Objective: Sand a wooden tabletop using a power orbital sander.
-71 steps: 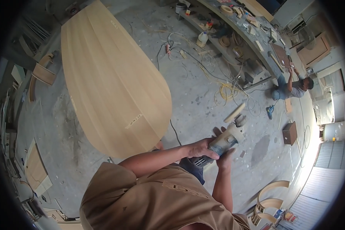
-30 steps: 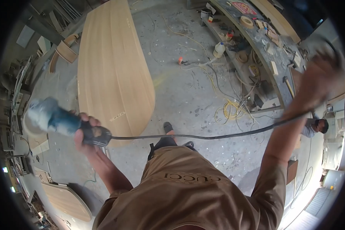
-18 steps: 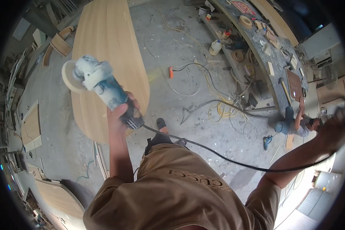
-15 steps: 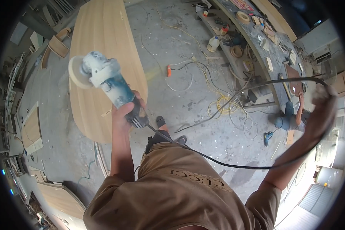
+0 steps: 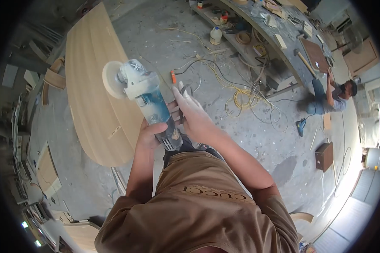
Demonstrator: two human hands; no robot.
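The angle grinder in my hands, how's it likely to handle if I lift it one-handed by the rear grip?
The angle grinder probably feels front-heavy: its metal head and sanding disc sit far from the left hand on the rear grip. The body looks rigid, not floppy. The right hand rests alongside it, which suggests it handles better with two hands.

Tan short-sleeved T-shirt with dark chest lettering, bare forearms

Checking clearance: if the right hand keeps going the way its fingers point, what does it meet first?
Probably nothing close. The right hand lies beside the blue angle grinder, fingers pointing up-left past its body; beyond them only the concrete floor far below shows. Depth is unclear.
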